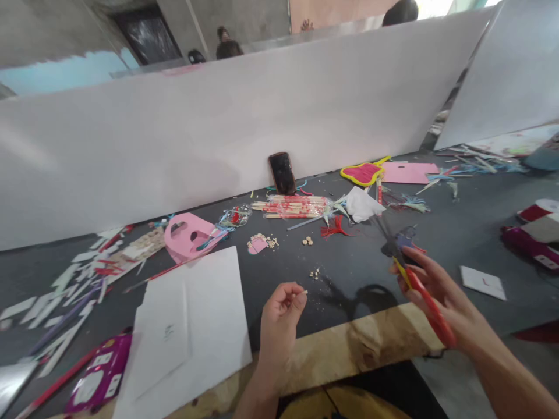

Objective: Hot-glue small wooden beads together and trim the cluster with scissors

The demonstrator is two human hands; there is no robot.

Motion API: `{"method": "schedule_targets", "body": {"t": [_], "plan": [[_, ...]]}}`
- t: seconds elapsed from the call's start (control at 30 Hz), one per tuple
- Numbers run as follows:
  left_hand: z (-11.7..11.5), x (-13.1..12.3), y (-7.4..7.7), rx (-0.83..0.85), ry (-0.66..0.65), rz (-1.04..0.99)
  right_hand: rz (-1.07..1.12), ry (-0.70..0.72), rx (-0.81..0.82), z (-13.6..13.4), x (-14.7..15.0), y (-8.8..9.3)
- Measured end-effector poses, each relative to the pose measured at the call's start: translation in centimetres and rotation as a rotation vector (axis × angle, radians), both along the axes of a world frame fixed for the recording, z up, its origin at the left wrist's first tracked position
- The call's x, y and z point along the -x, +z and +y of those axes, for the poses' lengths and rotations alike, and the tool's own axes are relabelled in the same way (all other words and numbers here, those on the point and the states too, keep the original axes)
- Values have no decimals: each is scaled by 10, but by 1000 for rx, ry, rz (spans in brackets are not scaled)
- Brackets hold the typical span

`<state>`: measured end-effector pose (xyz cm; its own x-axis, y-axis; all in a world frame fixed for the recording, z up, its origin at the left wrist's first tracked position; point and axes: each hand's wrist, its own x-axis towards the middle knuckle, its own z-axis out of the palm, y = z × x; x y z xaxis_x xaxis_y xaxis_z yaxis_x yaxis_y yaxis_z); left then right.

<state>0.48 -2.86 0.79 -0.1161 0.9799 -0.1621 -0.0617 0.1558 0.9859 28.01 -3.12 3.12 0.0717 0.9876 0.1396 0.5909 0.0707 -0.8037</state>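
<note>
My left hand [283, 308] is over the table's near edge, its thumb and forefinger pinching a small pale bead-like piece [305, 292]. In my right hand [441, 297] is a pair of scissors [421, 294] with red and yellow handles, the dark blades pointing up and away, blurred. Just past my left hand lies a small pile of pale bits [314, 273]. Farther back is another little cluster of pale pieces [307, 241]. A pink heart-shaped cutout [258, 245] is ringed by more such pieces.
Blank white paper [209, 314] and a purple device [100, 372] lie left. A phone [282, 173] leans on the white partition [174, 139]. Bundled sticks [292, 206], a pink cutout [190, 235], white tissue [363, 203] and a white card [483, 282] lie about. People are behind the partition.
</note>
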Motion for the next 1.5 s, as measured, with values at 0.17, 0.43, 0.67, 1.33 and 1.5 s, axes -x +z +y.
{"method": "schedule_targets", "body": {"t": [0.17,0.43,0.67,1.33,1.5], "plan": [[3,-7,5,-73,58,-28,44,227,103,-17,45,8],[0,-14,9,-70,22,-167,-204,421,113,-21,77,-1],[-2,-18,9,-62,-54,-208,-204,459,148,-21,85,-4],[0,-7,-1,-287,13,463,-416,474,105,-22,95,-11],[1,-8,4,-388,27,517,-380,472,108,-18,90,-6]]}}
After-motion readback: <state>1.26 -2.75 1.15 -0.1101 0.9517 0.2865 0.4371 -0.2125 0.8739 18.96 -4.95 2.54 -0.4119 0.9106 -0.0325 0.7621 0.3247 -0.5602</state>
